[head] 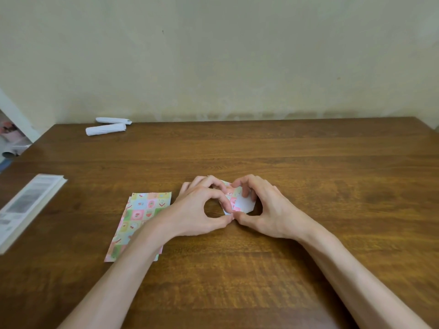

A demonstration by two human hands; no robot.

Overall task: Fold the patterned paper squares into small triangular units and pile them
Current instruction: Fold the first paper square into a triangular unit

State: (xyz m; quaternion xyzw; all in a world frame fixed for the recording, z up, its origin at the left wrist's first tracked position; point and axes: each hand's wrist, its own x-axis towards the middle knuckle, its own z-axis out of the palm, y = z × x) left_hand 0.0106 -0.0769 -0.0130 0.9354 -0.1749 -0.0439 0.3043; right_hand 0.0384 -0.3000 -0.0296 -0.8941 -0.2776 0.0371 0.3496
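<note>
Fingers (223, 220): curled on both hands, thumb and index tips pinching the near corner of one partly folded paper square (244, 203), thumbs almost touching each other. Grip split between left hand (199, 210) on its left side and right hand (268, 210) on its right, remaining fingers bent over the far edge. Held low over the table (308, 162), mid-board; resting on the wood or just lifted, cannot tell. Pattern showing on the left part, white reverse flap on the right. Not a triangle yet; looks like an intermediate crease, exact stage hidden under the fingers. Just left of it, stack of unfolded patterned squares (145, 210), partly covered by the left forearm, count unreadable. No pile of finished units anywhere in view. Judgement: early, probably first unit or near it, most of the stack to go plus all the piling. Further out: book (26, 210) at the left edge, two white paper rolls (107, 128) at the far left
</note>
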